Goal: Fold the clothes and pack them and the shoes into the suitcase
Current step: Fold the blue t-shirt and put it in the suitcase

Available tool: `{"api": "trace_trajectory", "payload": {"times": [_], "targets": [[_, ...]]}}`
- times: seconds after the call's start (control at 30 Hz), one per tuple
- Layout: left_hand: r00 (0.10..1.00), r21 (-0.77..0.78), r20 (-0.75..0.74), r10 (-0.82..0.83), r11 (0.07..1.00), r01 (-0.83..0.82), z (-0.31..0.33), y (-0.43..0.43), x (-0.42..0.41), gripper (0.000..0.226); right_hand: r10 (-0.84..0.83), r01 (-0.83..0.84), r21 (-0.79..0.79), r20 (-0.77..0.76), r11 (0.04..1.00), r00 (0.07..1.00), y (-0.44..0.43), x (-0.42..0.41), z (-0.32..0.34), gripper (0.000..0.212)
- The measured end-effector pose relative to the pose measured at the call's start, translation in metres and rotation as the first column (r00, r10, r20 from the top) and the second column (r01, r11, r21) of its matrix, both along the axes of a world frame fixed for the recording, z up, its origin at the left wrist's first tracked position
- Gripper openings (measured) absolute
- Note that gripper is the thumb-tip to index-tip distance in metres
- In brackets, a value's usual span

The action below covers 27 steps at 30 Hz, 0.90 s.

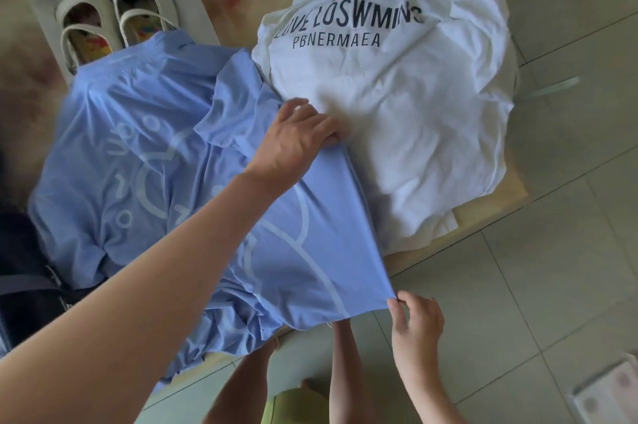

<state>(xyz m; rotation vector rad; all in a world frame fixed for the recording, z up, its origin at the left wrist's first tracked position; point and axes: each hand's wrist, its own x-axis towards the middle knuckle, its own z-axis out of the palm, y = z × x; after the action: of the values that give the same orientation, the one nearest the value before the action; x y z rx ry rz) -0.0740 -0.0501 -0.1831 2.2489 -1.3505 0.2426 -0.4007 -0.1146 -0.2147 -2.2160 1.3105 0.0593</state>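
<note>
Blue shirt (145, 154) lies spread over the table's (500, 199) near left part, with its hem spilling off the near edge. Left hand (300, 137) curls round the shirt's side edge up by the sleeve and touches the white shirt (397, 85). Right hand (414, 323) pinches the hem corner. We read the taut edge between the hands as a straight line set up for folding that side over. Shoes (114, 16) wait at the far left corner. Dark case (24, 285) at the left edge may be the suitcase; we cannot tell.

pale grey-green tiled floor (569, 216) under a low wooden table (490, 206), soft daylight
</note>
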Motion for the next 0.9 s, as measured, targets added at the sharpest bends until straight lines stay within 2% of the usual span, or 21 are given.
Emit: {"api": "trace_trajectory", "payload": {"times": [0.03,0.1,0.23,0.33,0.4,0.47,0.53,0.6,0.67,0.7,0.73,0.83,0.9], "targets": [[1.000,0.013,0.028,-0.013,1.000,0.012,-0.001,-0.003,0.002,0.019,-0.005,0.004,-0.034,-0.025,0.999,1.000,-0.001,0.003,-0.002,0.005],[0.998,0.018,0.055,-0.019,1.000,0.018,-0.004,-0.006,0.003,0.018,-0.042,0.039,-0.051,-0.063,0.998,0.997,-0.005,0.011,-0.007,0.011],[0.997,0.054,-0.012,0.076,0.996,-0.075,-0.008,-0.004,-0.009,0.005,-0.178,0.177,-0.026,-0.074,0.984,0.981,-0.007,0.031,-0.011,0.012],[0.964,0.070,-0.175,0.199,0.979,-0.190,-0.006,0.007,-0.024,0.031,-0.226,0.226,-0.079,0.003,0.971,0.974,-0.003,0.042,-0.004,0.020],[0.906,0.064,-0.269,0.327,0.945,-0.322,-0.005,0.021,-0.029,0.036,-0.136,0.146,-0.126,0.089,0.981,0.987,0.006,0.053,0.005,0.023],[0.785,0.053,-0.359,0.504,0.851,-0.522,-0.008,0.039,-0.030,0.038,0.043,-0.009,-0.177,0.192,0.984,0.980,0.016,0.068,0.015,0.020],[0.612,0.048,-0.458,0.644,0.706,-0.707,-0.008,0.054,-0.028,0.036,0.218,-0.167,-0.208,0.255,0.964,0.942,0.024,0.087,0.024,0.022],[0.368,0.138,-0.635,0.679,0.568,-0.811,-0.007,0.063,-0.019,0.039,0.342,-0.279,-0.241,0.281,0.929,0.897,0.028,0.111,0.030,0.023],[0.067,0.290,-0.790,0.609,0.469,-0.834,-0.011,0.072,-0.004,0.045,0.427,-0.347,-0.292,0.282,0.891,0.859,0.030,0.137,0.033,0.028],[-0.042,0.338,-0.824,0.565,0.432,-0.836,-0.012,0.075,0.004,0.048,0.467,-0.380,-0.319,0.270,0.868,0.842,0.030,0.151,0.033,0.032],[-0.111,0.363,-0.843,0.525,0.405,-0.839,-0.013,0.079,0.013,0.051,0.510,-0.416,-0.346,0.249,0.841,0.823,0.029,0.165,0.032,0.038],[-0.219,0.390,-0.874,0.435,0.354,-0.850,-0.006,0.083,0.034,0.052,0.653,-0.542,-0.425,0.173,0.725,0.738,0.027,0.207,0.026,0.053],[-0.248,0.384,-0.905,0.347,0.410,-0.827,-0.002,0.083,0.045,0.020,0.729,-0.610,-0.472,0.111,0.637,0.676,0.026,0.234,0.023,0.059]]}}
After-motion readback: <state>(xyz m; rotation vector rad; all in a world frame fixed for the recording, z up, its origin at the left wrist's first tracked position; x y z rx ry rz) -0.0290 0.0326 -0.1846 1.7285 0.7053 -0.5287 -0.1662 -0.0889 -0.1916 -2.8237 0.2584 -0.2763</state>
